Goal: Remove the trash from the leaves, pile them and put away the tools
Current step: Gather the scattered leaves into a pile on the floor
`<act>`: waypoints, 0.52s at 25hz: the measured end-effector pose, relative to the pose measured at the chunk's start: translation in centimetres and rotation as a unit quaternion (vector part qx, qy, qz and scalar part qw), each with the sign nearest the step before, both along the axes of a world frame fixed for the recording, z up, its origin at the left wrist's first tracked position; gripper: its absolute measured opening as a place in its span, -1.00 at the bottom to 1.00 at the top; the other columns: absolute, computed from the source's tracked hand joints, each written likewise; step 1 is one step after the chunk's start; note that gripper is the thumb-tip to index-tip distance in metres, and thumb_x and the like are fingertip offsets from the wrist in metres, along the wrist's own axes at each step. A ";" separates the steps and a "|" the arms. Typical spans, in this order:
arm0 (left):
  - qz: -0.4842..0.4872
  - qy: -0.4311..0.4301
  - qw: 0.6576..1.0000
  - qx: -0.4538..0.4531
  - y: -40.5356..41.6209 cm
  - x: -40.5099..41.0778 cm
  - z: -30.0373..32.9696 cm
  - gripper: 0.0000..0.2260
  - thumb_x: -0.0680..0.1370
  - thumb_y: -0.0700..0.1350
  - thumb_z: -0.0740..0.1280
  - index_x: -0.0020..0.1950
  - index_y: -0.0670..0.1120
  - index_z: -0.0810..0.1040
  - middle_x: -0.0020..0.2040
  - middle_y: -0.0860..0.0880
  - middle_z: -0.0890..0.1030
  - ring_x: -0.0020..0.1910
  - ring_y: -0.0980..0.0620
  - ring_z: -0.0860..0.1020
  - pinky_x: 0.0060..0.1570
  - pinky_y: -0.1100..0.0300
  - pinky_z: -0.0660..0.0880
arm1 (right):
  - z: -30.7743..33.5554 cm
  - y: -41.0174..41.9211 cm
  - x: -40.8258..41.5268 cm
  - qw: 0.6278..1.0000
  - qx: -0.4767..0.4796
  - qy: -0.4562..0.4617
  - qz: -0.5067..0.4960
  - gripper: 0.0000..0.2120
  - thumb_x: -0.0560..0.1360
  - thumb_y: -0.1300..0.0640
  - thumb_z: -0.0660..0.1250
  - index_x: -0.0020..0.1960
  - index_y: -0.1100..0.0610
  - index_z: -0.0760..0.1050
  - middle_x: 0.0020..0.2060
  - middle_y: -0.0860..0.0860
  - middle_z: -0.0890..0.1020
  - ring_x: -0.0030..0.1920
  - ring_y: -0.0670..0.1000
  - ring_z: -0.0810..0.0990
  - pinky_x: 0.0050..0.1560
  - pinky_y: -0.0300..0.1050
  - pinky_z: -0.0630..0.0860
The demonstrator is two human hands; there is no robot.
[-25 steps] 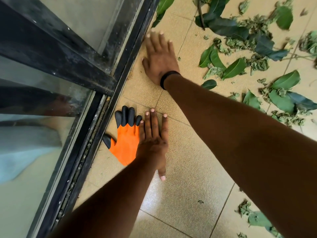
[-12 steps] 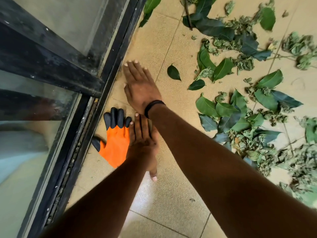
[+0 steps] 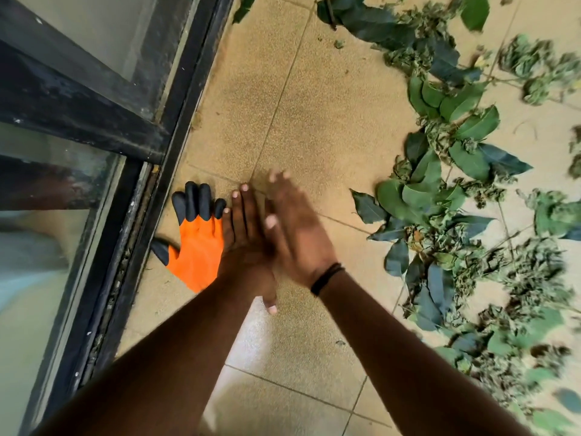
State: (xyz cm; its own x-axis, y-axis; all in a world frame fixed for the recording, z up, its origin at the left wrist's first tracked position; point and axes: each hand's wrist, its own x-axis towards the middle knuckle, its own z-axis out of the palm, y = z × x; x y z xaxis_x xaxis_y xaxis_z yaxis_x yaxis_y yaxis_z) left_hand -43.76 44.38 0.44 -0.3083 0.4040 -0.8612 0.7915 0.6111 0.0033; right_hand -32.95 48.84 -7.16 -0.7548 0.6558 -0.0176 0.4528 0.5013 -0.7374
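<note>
Leaves [image 3: 446, 196] spread loose over the right of the tiled floor [image 3: 314, 105], mixed with twigs and shrivelled bits; not yet gathered into one pile, so piling judged unfinished. No trash distinguishable among them. Open tile between leaves and door frame [image 3: 176, 143] offers room to sweep inward. Frame's track forms a hard edge at left, close beside the orange glove [image 3: 196, 250], which lies flat on the floor, seemingly set aside. Left hand [image 3: 243, 243] flat on the tile, fingers straight and holding nothing, touching the glove's edge. Right hand [image 3: 298, 231] blurred, fingers extended and empty, just beside the left. Black band [image 3: 325, 278] on right wrist.
</note>
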 end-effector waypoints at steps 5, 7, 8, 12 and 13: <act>-0.073 0.056 0.995 0.047 -1.5 1.2 -3.2 0.76 -0.22 0.28 0.66 0.44 -0.28 -0.60 0.40 -0.49 -0.54 0.46 -0.47 -0.46 0.45 -0.30 -0.36 | -2.0 3.5 8.2 0.962 0.056 -0.075 -0.256 -0.49 0.67 0.05 0.04 0.54 0.28 0.27 0.48 0.20 0.38 0.52 0.04 0.27 0.49 0.19 0.27; -0.084 0.036 0.994 0.054 -1.6 1.2 -3.6 0.77 -0.24 0.29 0.66 0.44 -0.28 -0.60 0.38 -0.49 -0.56 0.43 -0.46 -0.51 0.44 -0.32 -0.37 | -1.6 5.0 12.3 0.934 0.062 -0.056 -0.348 -0.46 0.69 0.02 -0.01 0.56 0.31 0.17 0.53 0.25 0.28 0.56 0.15 0.19 0.51 0.24 0.21; -0.098 0.040 0.993 0.047 -1.5 1.3 -3.6 0.77 -0.23 0.28 0.67 0.43 -0.27 -0.62 0.36 -0.48 -0.59 0.42 -0.45 -0.53 0.44 -0.31 -0.38 | -1.2 4.0 13.2 0.936 0.068 -0.042 -0.344 -0.46 0.68 0.06 -0.02 0.57 0.33 0.13 0.55 0.29 0.21 0.58 0.22 0.13 0.54 0.25 0.16; -0.129 0.072 0.983 0.108 -2.2 1.2 -4.7 0.57 0.03 0.10 0.70 0.50 -0.26 -0.52 0.41 -0.47 -0.53 0.49 -0.44 -0.43 0.48 -0.33 -0.32 | 1.0 -8.5 10.7 0.992 0.018 0.007 -0.123 -0.46 0.57 0.28 0.08 0.53 0.37 0.14 0.56 0.26 0.17 0.57 0.29 0.15 0.52 0.28 0.19; -0.132 0.084 0.977 0.147 -2.8 1.1 -5.4 0.40 0.20 0.00 0.64 0.53 -0.25 -0.47 0.47 -0.48 -0.44 0.52 -0.46 -0.36 0.50 -0.34 -0.25 | 1.0 -11.8 10.3 0.999 0.006 -0.001 -0.047 -0.43 0.56 0.27 0.14 0.54 0.36 0.16 0.58 0.24 0.16 0.58 0.26 0.15 0.51 0.28 0.22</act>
